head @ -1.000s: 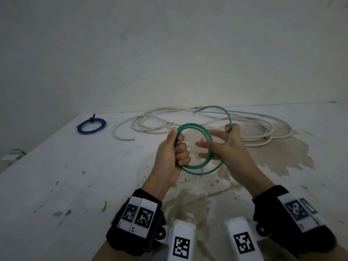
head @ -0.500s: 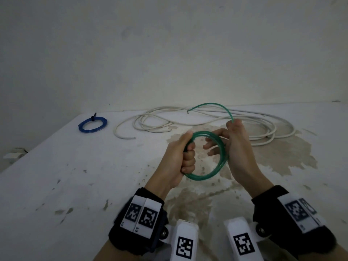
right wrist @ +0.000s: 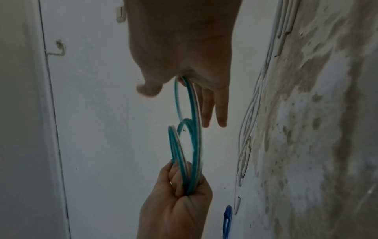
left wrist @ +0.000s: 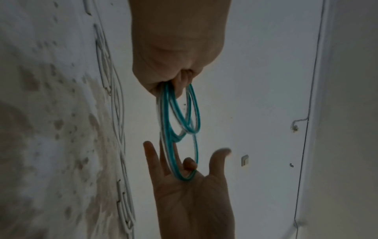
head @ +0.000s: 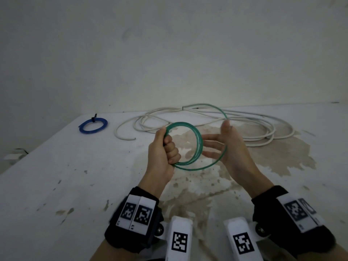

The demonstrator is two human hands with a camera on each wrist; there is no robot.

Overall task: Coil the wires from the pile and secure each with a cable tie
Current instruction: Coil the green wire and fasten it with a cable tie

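Nearest you, your forearms run off the bottom of the head view, cuffed in black wrist bands with white blocks printed with square black-and-white markers. Above them your left hand (head: pixel 163 150) makes a fist, its grip curled round the left side of the green wire coil (head: pixel 195 146), held upright above the desk (head: pixel 56 185). The wire is thin, smooth and glossy, wound in several round turns that bunch together where your fist closes on them; the part inside the fist is hidden.

Your right hand (head: pixel 228 147) stands just right of the coil, palm toward it, fingers (head: pixel 211 137) spread and reaching through the outermost, wider loop. That loop passes behind the palm, and the left wrist view shows it lying across the base of your fingers, with one finger bent over it. The thumb points up, and from it the free tail (head: pixel 207 105) of the wire arcs up and left; its end is hard to separate from the cable behind it.

The desk is white and matte, with a broad brownish stain below your hands and small chipped specks to the left. Farther back lies the white cable (head: pixel 263 129), thicker, in loose overlapping loops, one cut end pointing toward you. At the far left sits a blue wire coil (head: pixel 93 125), a neat flat ring with a dark tie (head: pixel 94 117) on its far side. Behind it all rises a plain pale wall.
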